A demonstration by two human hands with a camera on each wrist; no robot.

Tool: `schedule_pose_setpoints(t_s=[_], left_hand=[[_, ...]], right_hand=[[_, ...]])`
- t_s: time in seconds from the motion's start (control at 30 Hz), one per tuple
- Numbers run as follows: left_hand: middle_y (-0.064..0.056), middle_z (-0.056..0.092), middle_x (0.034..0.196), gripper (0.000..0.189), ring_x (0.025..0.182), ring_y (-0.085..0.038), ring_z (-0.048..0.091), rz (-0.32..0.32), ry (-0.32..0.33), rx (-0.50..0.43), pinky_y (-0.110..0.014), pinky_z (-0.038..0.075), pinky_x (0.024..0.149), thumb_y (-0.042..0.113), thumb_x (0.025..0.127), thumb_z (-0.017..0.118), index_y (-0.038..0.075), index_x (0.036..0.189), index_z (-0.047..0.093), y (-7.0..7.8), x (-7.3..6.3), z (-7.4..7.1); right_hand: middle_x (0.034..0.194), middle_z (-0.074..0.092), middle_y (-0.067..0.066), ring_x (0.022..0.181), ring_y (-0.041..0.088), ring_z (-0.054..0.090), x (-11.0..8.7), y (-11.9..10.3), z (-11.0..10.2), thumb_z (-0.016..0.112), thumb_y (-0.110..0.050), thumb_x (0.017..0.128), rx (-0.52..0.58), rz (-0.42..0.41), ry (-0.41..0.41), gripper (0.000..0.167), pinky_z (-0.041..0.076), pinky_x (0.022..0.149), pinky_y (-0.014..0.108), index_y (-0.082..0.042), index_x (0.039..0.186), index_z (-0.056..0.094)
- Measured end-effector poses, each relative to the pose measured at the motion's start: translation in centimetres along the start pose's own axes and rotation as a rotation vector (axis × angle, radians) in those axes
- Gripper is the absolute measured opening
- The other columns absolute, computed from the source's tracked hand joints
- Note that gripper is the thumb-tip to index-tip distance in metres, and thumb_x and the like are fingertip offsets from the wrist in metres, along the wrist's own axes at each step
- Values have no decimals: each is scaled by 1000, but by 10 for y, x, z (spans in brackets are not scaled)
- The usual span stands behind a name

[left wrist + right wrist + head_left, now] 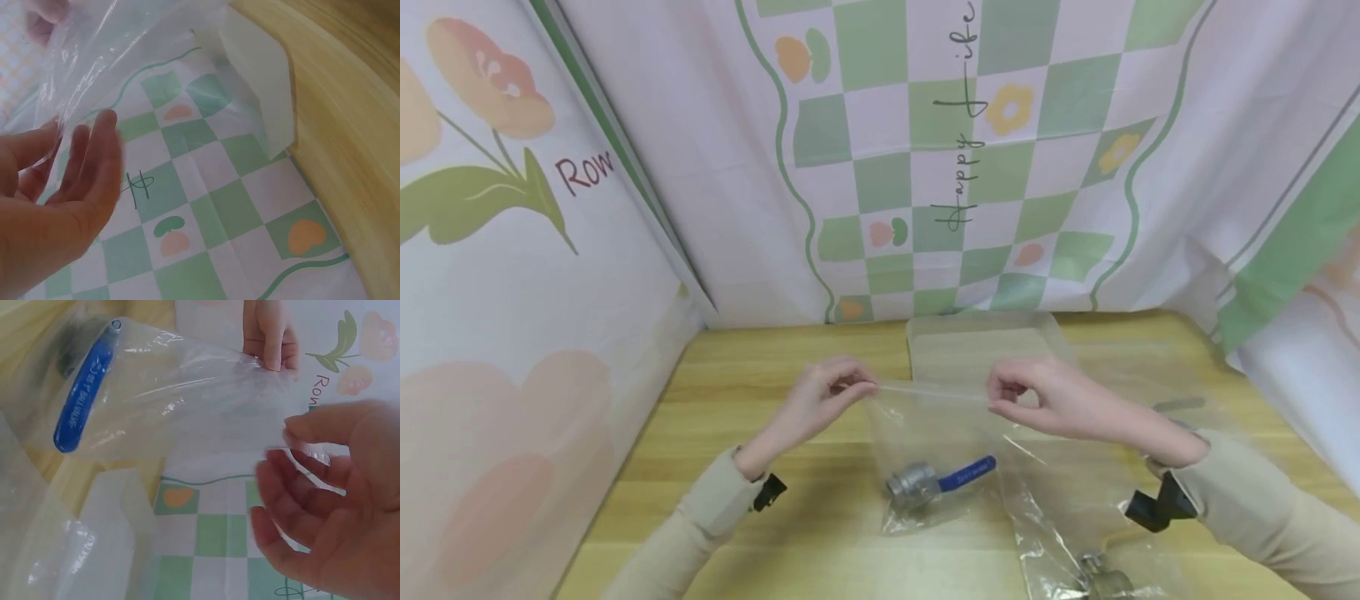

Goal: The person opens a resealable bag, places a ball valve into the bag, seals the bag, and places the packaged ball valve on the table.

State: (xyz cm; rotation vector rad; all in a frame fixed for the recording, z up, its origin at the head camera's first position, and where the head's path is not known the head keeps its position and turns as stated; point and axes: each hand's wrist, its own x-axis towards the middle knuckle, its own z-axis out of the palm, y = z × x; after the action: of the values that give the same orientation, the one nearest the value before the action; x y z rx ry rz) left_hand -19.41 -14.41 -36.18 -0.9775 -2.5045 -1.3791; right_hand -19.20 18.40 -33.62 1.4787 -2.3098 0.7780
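A clear plastic bag [943, 421] is stretched between my two hands by its top edge. At its upper left corner my left hand [827, 396] pinches the film. My right hand [1052, 398] pinches the same edge farther right. Inside the bag lies a ball valve [914, 482], with a silvery metal body and a blue lever handle [967, 473]. Lettering on the blue handle [84, 394] is partly legible in the right wrist view. The valve's body is blurred there behind the film.
Behind the bag, a pale flat-sided container [992, 329] stands near the curtain. Another clear bag [1037, 533] lies at the right, with a brass-coloured metal fitting [1105, 579] in it at the front edge. Patterned curtains [880, 183] enclose the wooden table [760, 533].
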Motion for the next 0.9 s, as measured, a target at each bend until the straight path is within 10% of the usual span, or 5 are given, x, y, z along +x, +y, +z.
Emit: schedule_pose_setpoints(t_s=[0.23, 0.37, 0.47, 0.7, 0.9], left_hand=[[-10, 60, 79, 9, 60, -4, 41, -49, -111, -79, -17, 40, 55, 10, 102, 54, 4, 102, 61, 4, -2, 1], [-18, 72, 96, 13, 81, -13, 70, -86, -159, -199, -20, 58, 80, 10, 105, 46, 1, 105, 55, 6, -2, 1], [-24, 71, 115, 15, 110, -30, 71, -89, -198, -293, -30, 57, 100, 9, 106, 42, -2, 108, 52, 8, -2, 3], [-25, 71, 113, 15, 109, -35, 70, -65, -219, -328, -29, 57, 99, 7, 106, 42, -3, 108, 52, 14, -1, 8], [-26, 70, 115, 15, 108, -37, 70, -103, -188, -339, -29, 59, 96, 8, 106, 42, -3, 109, 52, 16, -3, 8]], right_hand=[[85, 70, -3, 72, -2, 61, -8, -2, -2, 56, -3, 98, 222, 169, -182, 13, 47, 49, 16, -14, 93, 51], [99, 75, 14, 86, 8, 72, -11, 1, -3, 48, -5, 103, 420, 292, -246, 7, 51, 50, 19, -7, 97, 48], [97, 72, 13, 85, 5, 68, -16, 6, 0, 56, -9, 100, 452, 322, -273, 8, 56, 60, 21, -4, 104, 50], [102, 70, 8, 81, 1, 62, -31, 13, 17, 78, -26, 84, 397, 464, -390, 75, 57, 67, 21, 13, 137, 43], [95, 73, 6, 78, 6, 64, -35, 21, 38, 75, -21, 85, 331, 432, -406, 36, 55, 62, 18, -5, 116, 66]])
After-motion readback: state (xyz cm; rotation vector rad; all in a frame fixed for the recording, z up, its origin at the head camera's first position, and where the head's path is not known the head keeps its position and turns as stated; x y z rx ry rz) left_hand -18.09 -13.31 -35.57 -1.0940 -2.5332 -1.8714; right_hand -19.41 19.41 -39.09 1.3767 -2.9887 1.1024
